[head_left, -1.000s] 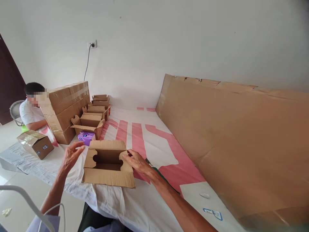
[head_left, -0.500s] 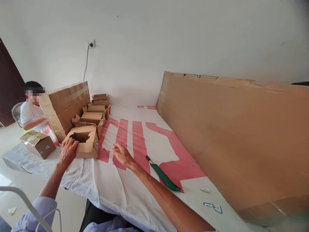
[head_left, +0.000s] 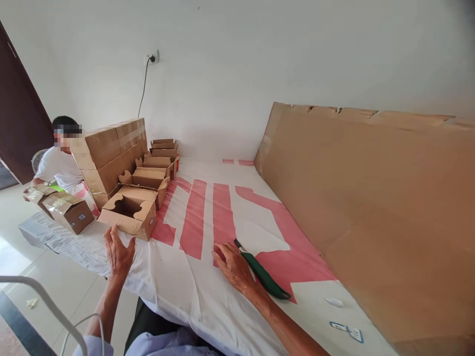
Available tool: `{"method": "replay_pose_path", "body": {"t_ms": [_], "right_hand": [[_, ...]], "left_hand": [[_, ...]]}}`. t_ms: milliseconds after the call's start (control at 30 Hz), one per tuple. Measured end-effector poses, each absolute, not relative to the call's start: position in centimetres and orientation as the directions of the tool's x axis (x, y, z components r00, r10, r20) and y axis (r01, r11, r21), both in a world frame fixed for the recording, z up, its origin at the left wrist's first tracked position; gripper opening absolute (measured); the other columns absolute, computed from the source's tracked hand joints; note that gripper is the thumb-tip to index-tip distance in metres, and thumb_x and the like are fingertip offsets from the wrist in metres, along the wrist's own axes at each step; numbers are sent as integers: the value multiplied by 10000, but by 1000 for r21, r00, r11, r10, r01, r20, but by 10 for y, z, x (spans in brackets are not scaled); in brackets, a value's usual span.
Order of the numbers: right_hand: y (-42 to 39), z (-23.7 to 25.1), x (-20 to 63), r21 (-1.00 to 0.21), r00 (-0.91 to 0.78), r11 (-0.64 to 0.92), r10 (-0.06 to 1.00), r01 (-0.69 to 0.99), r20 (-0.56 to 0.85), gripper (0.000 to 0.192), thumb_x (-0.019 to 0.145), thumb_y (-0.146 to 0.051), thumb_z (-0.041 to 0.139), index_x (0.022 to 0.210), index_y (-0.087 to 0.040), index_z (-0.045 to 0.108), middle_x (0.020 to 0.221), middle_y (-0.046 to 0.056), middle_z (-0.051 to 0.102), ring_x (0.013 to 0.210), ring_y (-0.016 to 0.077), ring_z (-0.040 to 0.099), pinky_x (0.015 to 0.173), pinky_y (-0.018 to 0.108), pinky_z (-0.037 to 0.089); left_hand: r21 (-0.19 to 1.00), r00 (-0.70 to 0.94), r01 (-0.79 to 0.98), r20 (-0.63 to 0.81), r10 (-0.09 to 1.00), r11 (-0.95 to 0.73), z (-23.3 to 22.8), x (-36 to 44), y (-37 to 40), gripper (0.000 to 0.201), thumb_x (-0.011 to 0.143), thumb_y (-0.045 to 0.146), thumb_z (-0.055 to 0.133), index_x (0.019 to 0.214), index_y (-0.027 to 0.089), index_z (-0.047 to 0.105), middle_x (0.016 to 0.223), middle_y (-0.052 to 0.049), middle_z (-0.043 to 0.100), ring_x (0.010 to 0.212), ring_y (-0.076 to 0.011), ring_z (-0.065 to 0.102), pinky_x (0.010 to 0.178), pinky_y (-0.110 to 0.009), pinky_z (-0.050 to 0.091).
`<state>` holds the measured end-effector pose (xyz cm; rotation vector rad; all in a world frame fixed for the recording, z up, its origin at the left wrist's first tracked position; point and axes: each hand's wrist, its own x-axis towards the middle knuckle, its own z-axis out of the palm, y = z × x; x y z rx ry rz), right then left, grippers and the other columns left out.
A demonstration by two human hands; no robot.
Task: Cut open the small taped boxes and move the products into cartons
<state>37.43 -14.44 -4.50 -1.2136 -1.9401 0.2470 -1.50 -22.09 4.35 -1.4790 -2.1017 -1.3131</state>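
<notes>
My left hand is open, thumb and fingers apart, at the near side of an open cardboard box. Its fingertips come close to the box's front flap; whether they touch it I cannot tell. The box's top is open, with cut-out inner flaps around a dark hollow. My right hand is low over the cloth, holding nothing, its fingers loosely bent but apart. Right beside it lies a long tool with a green handle and a dark tip; the hand partly covers its near edge.
Several open boxes stand in a row behind, beside a stack of taped boxes. Two taped boxes sit at the left edge, near a co-worker. A tall cardboard sheet borders the table's right side. A small white object lies near it.
My left hand has come off the box's front flap and opened. My right hand has moved right, to the green-handled tool. A second taped box now shows at the left, with the co-worker leaning there.
</notes>
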Motion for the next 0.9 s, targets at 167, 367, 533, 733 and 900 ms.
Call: {"method": "replay_pose_path", "body": {"t_ms": [167,367,533,733,900], "right_hand": [[-146,-60,369,-377,-239,583,718,720,654,170,1012,-233,531,1021,-224,700,1018,125,755,942,301,699,923,445,539],[-149,-59,367,-299,-272,598,679,743,682,167,1035,-217,523,954,-243,667,982,99,729,907,286,663,894,425,511],[-149,-60,368,-265,-294,611,659,746,693,171,1043,-209,519,951,-242,658,973,94,720,898,279,652,895,419,493],[-148,-61,368,-281,-291,601,678,748,675,195,1057,-236,505,946,-242,666,964,92,717,894,277,641,893,421,488],[-151,-58,368,-325,-286,588,714,741,639,218,1049,-243,495,939,-239,683,983,105,727,901,285,643,894,439,493]], "left_hand": [[694,-530,714,449,719,92,33,9,-187,925,847,262,774,1640,151,312,1363,-205,608,1205,-356,686,1019,-535,584],[668,-524,726,384,761,163,31,22,-177,987,884,283,737,1698,121,203,1527,-267,556,1369,-411,629,1071,-524,557],[602,-520,753,298,801,265,39,24,-179,1053,908,302,697,1737,77,86,1600,-324,472,1411,-447,603,1103,-516,529],[581,-547,741,229,805,337,46,25,-172,1086,899,278,688,1740,70,33,1583,-335,479,1395,-450,620,1113,-488,518],[633,-514,743,331,791,218,32,20,-183,1068,878,235,658,1731,40,46,1625,-365,451,1488,-464,538,1145,-544,498]]}}
